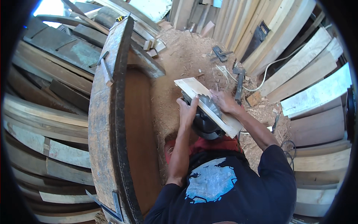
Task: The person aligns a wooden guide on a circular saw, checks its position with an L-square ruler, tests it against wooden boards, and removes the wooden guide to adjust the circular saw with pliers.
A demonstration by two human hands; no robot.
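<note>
In front of my lap is a circular saw, its toothed round blade standing up through a pale wooden board fixed along its base. My left hand grips the saw and board at their left side, thumb up on the board's edge. Beside the blade, my right hand has its fingers bent over the board's right side. What those fingers pinch is too small to make out. The saw's lower body is partly hidden by the board.
A long worn workbench runs along my left, with a hammer, a tape measure and a try square on it. Sawdust covers the floor. A handsaw leans on planks at the right; a pale cord trails nearby.
</note>
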